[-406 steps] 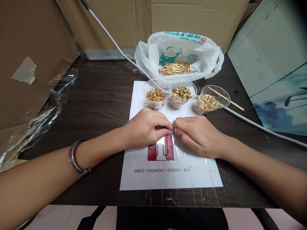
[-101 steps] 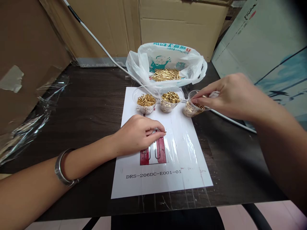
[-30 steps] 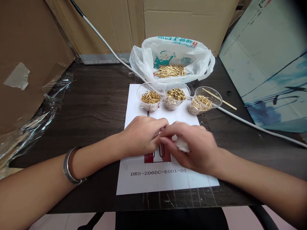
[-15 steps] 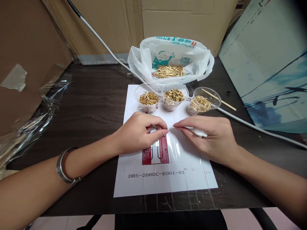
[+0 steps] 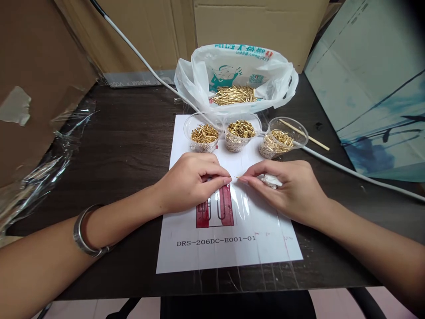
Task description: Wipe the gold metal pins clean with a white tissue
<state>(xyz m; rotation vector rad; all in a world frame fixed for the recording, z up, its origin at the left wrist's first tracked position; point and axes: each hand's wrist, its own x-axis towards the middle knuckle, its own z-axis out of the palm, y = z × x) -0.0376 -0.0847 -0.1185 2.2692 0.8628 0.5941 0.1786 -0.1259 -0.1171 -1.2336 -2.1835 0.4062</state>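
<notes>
Thumb and forefinger of my left hand [image 5: 195, 181] are pinched together, with a tiny dark-gold part just showing at their tips. Facing it, my right hand [image 5: 285, 184] pinches a thin gold pin [image 5: 238, 177], whose end points left at the other fingertips across a small gap. Under the right palm shows a crumpled white wad [image 5: 271, 180]. Both hands hover over a white printed sheet [image 5: 229, 257] with a red-and-white picture [image 5: 226, 206]. Just beyond stand three clear cups: a left cup [image 5: 205, 135], a middle cup [image 5: 241, 133] and a right, tilted cup [image 5: 278, 141], all holding small gold parts.
Behind the cups a white plastic bag [image 5: 189, 84] lies open around many long gold pins [image 5: 235, 95]. A white cable [image 5: 146, 66] crosses the dark table [image 5: 133, 133]. A wooden stick [image 5: 315, 141] rests by the right cup. Cardboard [image 5: 245, 26] walls the back.
My right fingertips have drawn slightly apart from the left ones, and the gold pin's end shows more plainly. The whole view has shifted a little. Cups and bag stay in place.
</notes>
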